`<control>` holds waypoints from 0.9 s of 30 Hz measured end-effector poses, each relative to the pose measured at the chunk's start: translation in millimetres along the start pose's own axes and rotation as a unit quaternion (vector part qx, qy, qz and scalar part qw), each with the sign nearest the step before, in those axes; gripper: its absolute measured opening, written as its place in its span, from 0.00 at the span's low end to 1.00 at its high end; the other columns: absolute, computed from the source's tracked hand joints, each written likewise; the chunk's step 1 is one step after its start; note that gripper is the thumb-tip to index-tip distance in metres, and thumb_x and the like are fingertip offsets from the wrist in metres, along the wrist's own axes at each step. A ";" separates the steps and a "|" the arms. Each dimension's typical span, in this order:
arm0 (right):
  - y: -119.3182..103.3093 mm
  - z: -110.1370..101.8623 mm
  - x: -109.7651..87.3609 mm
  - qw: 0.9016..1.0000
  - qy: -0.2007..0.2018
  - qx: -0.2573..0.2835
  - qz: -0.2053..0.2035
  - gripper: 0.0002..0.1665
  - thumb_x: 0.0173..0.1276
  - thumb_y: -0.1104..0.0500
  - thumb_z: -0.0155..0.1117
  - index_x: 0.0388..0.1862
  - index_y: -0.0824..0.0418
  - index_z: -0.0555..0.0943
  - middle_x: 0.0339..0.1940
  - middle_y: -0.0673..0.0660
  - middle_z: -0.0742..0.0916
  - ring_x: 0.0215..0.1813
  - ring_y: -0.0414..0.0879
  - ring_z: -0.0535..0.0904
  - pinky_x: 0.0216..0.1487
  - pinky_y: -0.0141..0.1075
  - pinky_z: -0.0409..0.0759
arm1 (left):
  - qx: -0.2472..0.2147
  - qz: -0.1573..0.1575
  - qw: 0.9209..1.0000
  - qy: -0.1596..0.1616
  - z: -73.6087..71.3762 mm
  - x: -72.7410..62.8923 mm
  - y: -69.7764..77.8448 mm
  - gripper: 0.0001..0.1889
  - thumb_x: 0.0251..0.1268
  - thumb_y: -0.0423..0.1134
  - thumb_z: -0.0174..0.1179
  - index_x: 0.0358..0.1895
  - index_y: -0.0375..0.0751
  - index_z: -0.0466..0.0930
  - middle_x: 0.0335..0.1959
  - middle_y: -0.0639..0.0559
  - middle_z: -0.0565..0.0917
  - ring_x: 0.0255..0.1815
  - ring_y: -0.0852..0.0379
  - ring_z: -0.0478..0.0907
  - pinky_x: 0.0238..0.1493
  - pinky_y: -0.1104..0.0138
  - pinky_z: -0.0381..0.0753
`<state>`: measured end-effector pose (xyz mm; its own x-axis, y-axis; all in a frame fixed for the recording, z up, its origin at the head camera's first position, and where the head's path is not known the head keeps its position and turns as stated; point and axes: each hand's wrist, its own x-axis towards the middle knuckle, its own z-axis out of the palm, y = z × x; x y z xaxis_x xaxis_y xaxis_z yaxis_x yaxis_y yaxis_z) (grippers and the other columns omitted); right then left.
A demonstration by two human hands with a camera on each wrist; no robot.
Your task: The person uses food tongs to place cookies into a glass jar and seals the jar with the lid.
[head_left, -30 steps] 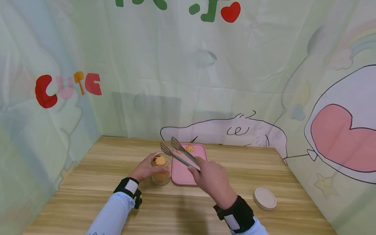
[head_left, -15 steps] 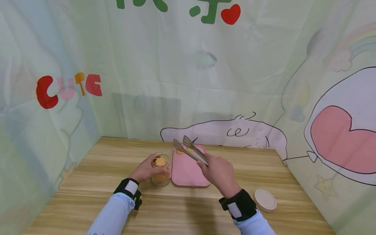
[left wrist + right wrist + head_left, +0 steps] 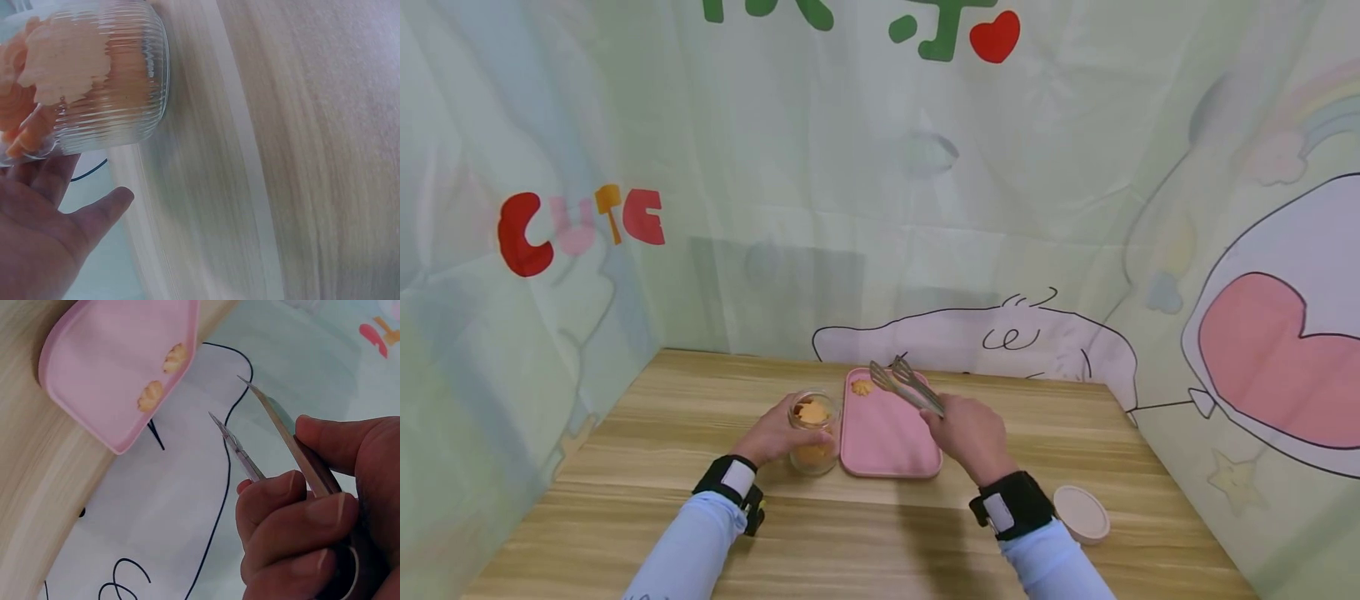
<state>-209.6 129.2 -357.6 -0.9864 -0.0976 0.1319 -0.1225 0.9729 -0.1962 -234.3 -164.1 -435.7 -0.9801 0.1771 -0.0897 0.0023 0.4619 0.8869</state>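
Note:
My left hand point(image 3: 773, 435) grips a glass jar point(image 3: 814, 463), its thumb across the side facing me. Orange-yellow cookies point(image 3: 812, 411) fill the jar up near its open mouth. Just right of it lies a pink tray point(image 3: 887, 446). Above the tray's right side, my right hand point(image 3: 972, 435) holds metal tongs point(image 3: 917, 392), their slotted tips spread with nothing between them. One cookie point(image 3: 861, 387) shows at the tray's far left in the head view. From the right wrist, a second cookie point(image 3: 150, 395) is visible beside it; the tongs cover that one in the head view.
A round pale lid point(image 3: 1082, 513) lies on the wooden table point(image 3: 820, 542) near my right forearm. Printed cloth walls point(image 3: 775, 283) enclose the table at the back and both sides.
My right hand has carried the tongs rightward, from above the jar and tray to the tray's far right side. The left hand and jar have stayed in place.

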 end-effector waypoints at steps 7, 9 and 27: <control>5.3 4.7 9.4 0.999 -0.032 -0.005 0.022 0.16 0.76 0.45 0.62 0.40 0.56 0.84 0.25 0.54 0.80 0.28 0.49 0.75 0.24 0.39 0.69 | -0.003 0.004 1.000 0.001 -1.2 -0.6 -0.2 0.49 0.57 0.51 0.77 0.79 0.39 0.60 0.74 0.36 0.72 0.75 0.35 0.70 0.76 0.39 0.66; 6.9 7.1 12.1 0.999 -0.038 -0.003 0.026 0.17 0.76 0.45 0.62 0.36 0.56 0.82 0.23 0.54 0.79 0.27 0.48 0.74 0.24 0.39 0.68 | -0.004 0.002 1.000 0.001 -1.5 -0.9 0.0 0.50 0.57 0.51 0.77 0.79 0.39 0.60 0.74 0.36 0.72 0.75 0.35 0.69 0.76 0.38 0.66; 11.4 32.5 36.2 0.995 -0.070 -0.024 0.060 0.22 0.75 0.45 0.64 0.29 0.60 0.80 0.24 0.56 0.81 0.28 0.49 0.76 0.26 0.40 0.73 | -0.021 -0.006 1.000 0.002 -0.7 -4.5 4.1 0.49 0.57 0.49 0.77 0.78 0.40 0.60 0.74 0.36 0.72 0.74 0.37 0.70 0.76 0.39 0.66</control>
<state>-250.3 130.0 -386.6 -0.9996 -0.0057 -0.0265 -0.0015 0.9880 -0.1545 -230.0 -163.6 -431.3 -0.9807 0.1689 -0.0989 -0.0176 0.4273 0.9039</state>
